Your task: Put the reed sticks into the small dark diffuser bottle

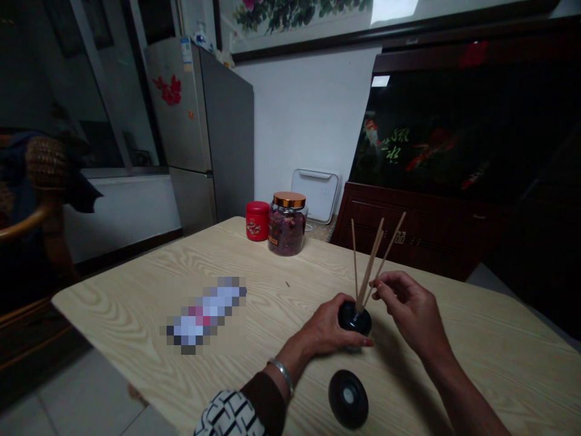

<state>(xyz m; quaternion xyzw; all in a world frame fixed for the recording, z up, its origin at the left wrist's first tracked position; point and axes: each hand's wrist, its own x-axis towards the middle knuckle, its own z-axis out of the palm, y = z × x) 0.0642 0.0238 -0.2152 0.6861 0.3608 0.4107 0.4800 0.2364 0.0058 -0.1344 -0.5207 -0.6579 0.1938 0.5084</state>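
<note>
A small black bottle (354,317) stands on the light wooden table (136,303) with three thin wooden sticks (368,266) rising out of its mouth. My left hand (324,332) wraps around the bottle from the left, fingers closed on it. My right hand (408,306) pinches one of the sticks just above the bottle's mouth. A round black lid (348,398) with a pale centre lies flat on the table in front of the bottle, near the table's front edge.
At the table's far side stand a glass jar (287,225) with a copper lid and a red tin (257,220). A blurred oblong object (204,313) lies to the left. A dark cabinet with an aquarium (454,139) stands behind; a wooden chair (31,242) is at left.
</note>
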